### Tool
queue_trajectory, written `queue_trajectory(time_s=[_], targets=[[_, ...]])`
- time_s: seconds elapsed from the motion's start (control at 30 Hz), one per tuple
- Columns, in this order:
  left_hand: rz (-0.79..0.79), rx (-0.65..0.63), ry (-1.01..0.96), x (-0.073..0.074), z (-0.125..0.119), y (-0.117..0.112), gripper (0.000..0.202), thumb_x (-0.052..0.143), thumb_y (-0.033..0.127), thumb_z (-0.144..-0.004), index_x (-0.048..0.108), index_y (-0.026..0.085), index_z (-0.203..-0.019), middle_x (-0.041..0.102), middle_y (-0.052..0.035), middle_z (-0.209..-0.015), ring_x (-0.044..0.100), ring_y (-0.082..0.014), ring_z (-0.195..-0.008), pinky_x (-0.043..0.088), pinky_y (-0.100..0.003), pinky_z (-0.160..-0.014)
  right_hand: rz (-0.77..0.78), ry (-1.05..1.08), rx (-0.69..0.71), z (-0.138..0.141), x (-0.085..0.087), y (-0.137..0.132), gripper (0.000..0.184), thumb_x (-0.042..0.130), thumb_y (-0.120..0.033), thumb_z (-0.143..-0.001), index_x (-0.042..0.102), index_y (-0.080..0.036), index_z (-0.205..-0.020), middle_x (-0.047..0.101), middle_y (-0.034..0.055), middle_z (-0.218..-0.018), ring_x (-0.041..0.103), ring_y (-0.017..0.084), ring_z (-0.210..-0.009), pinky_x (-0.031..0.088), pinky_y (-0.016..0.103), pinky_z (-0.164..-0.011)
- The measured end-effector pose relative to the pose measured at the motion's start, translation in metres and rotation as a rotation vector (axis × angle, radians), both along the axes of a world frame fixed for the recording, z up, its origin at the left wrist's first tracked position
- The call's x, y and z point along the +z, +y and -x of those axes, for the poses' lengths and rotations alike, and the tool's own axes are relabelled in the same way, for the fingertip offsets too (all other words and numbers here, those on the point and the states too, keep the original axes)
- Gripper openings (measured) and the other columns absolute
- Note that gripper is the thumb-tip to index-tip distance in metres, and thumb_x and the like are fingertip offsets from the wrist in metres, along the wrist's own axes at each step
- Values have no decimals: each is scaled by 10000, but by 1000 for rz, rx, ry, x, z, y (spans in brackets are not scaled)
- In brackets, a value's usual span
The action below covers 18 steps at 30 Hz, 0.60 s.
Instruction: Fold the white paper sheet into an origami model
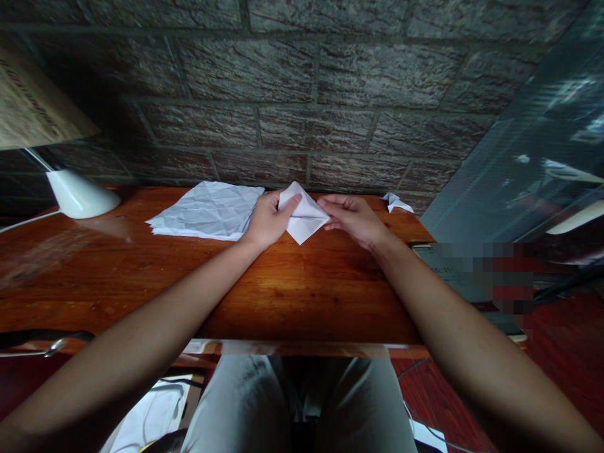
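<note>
A folded white paper (302,217) with creased flaps sits at the far middle of the wooden desk (302,283). My left hand (268,219) grips its left side, thumb pressed on top of the paper. My right hand (353,218) holds the right corner with curled fingers. Both forearms reach forward over the desk.
A stack of crumpled white sheets (207,211) lies left of my hands. A small crumpled paper scrap (395,202) rests at the desk's far right corner. A white lamp base (80,194) stands at the far left under a tan shade. A brick wall backs the desk.
</note>
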<state>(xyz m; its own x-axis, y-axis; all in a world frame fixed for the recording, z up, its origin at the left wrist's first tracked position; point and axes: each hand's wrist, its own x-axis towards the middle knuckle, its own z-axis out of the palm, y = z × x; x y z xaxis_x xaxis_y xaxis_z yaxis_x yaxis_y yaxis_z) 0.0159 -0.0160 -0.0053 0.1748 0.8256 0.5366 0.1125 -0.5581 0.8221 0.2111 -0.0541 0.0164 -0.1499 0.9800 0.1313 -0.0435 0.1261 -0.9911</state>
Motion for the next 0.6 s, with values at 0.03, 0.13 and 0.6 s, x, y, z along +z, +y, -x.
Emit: queue_trajectory(time_s=[0.03, 0.13, 0.6], targets=[[-11, 9, -8, 1, 0, 0, 377, 657, 516, -862, 661, 162, -730, 685, -28, -680, 570, -144, -611, 423, -247, -547, 41, 7, 25, -1, 0, 0, 377, 877, -508, -702, 760, -205, -893, 766, 12, -806, 670, 106, -646, 566, 217, -608], [-38, 31, -2, 4, 1, -2, 384, 639, 527, -861, 656, 164, -737, 680, -35, -697, 557, -146, -631, 422, -253, -565, 120, 32, 88, -4, 0, -1, 340, 848, -506, -759, 758, -201, -880, 784, 36, -823, 708, 117, -675, 587, 224, -647], [-94, 52, 55, 2, 0, -4, 345, 599, 455, -878, 661, 151, -727, 686, -25, -697, 553, -137, -638, 426, -252, -607, 63, -59, 83, -8, 2, -2, 405, 920, -510, -623, 805, -185, -837, 780, 28, -789, 673, 86, -656, 562, 185, -651]])
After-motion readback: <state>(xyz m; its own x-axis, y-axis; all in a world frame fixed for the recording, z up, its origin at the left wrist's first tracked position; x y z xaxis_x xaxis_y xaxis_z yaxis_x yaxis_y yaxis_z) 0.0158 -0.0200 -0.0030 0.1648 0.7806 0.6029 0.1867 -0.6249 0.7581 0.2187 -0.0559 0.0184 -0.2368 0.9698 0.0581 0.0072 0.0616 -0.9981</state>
